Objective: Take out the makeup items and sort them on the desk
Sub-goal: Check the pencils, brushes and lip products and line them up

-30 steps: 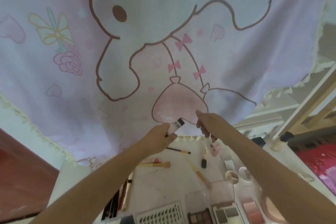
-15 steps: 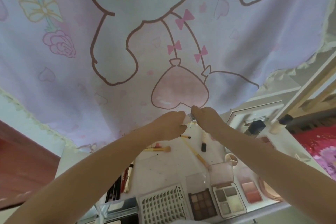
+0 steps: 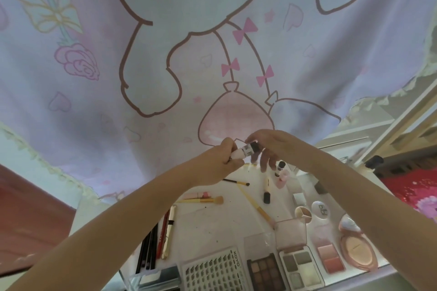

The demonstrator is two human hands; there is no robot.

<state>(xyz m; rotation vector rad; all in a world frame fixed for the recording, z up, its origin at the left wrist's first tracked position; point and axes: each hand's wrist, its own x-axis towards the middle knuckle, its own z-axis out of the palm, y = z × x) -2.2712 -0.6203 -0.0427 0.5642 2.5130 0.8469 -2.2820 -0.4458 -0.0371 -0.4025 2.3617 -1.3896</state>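
Both my hands meet above the far part of the white desk (image 3: 212, 227) on one small makeup tube (image 3: 243, 151), pale pink with a black cap. My left hand (image 3: 224, 160) grips its pink body. My right hand (image 3: 264, 146) pinches the black cap end with thumb and fingers. On the desk below lie yellow-handled brushes (image 3: 254, 203), a pink lipstick (image 3: 197, 195), a small pink bottle (image 3: 281, 172), pencils and a gold tube (image 3: 169, 231), eyeshadow palettes (image 3: 300, 269), a blush palette (image 3: 328, 257) and a round powder compact (image 3: 354, 253).
A pink cartoon-print curtain (image 3: 165, 54) hangs behind the desk. A lash tray (image 3: 212, 271) and a clear organiser box (image 3: 153, 279) sit at the near edge. A round white case (image 3: 320, 210) and a small round palette (image 3: 303, 214) lie right of centre. A red patterned cloth (image 3: 413, 194) is far right.
My right hand came over to the tube that my left hand was holding, and now pinches its cap. The view tilted down, showing more of the desk.
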